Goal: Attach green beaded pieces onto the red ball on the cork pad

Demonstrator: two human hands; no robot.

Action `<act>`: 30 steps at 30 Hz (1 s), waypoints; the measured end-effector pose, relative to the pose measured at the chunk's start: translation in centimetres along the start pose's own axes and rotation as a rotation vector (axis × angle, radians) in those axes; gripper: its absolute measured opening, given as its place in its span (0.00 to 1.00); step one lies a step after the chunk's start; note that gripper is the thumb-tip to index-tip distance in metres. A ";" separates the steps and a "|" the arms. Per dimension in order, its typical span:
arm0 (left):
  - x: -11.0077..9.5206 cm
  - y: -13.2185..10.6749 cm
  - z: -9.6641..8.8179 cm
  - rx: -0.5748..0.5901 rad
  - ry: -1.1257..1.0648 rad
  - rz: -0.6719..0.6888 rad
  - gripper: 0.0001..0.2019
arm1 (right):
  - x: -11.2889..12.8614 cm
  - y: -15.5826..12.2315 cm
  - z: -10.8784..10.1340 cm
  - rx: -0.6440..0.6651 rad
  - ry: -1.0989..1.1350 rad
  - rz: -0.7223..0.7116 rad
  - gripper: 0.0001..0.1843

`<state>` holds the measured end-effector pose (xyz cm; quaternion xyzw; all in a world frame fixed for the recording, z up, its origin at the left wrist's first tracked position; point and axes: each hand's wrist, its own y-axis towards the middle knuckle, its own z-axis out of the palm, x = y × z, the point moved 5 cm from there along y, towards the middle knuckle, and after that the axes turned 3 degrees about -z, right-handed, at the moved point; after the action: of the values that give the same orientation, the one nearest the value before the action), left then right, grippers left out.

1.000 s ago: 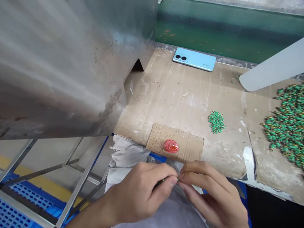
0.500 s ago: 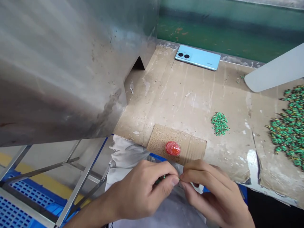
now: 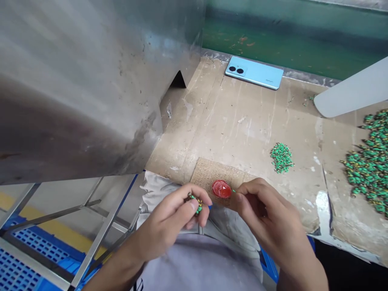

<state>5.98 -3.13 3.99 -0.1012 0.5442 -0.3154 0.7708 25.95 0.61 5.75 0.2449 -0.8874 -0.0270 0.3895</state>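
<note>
Several small green-and-gold pieces (image 3: 198,207) are cupped in the curled fingers of my left hand (image 3: 178,214), below the table's front edge. My right hand (image 3: 266,210) pinches a tiny green piece (image 3: 233,191) between thumb and forefinger, its tip beside a shallow red dish (image 3: 221,188). Something glossy and red, perhaps liquid, fills part of the dish. It sits on a speckled cardboard piece (image 3: 204,171). I cannot tell whether the green tip touches the dish.
A small heap of green pieces (image 3: 281,157) lies on the brown table covering (image 3: 242,133), with a large heap (image 3: 371,165) at the right. A light-blue phone (image 3: 254,73) lies at the back. A white tube (image 3: 351,91) and a big metal housing (image 3: 91,89) flank the table.
My hands have moved apart. The right has risen to the dish with the tiny green piece, and the left has drawn back left, showing the pieces in it.
</note>
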 end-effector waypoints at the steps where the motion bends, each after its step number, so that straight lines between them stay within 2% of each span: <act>1: 0.1 0.0 -0.3 -0.009 -0.063 -0.007 0.10 | 0.0 0.0 0.2 0.014 -0.018 -0.001 0.05; 12: 1.1 0.0 -1.4 -0.037 -0.322 -0.031 0.12 | -0.1 -0.1 0.9 0.057 -0.059 -0.006 0.04; 19: 1.5 0.1 -1.2 -0.046 -0.322 -0.023 0.08 | -0.2 -0.2 1.0 0.082 -0.066 0.007 0.03; 24: 1.3 0.1 -1.1 -0.069 -0.315 -0.010 0.08 | -0.2 -0.1 1.0 0.071 -0.058 0.016 0.04; 30: 1.8 -0.1 -1.7 -0.091 -0.276 -0.026 0.11 | -0.4 -0.2 -0.5 0.060 -0.006 0.031 0.06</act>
<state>4.78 -3.90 1.99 -0.1856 0.4456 -0.2834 0.8287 26.57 0.68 5.79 0.2427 -0.8926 0.0049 0.3798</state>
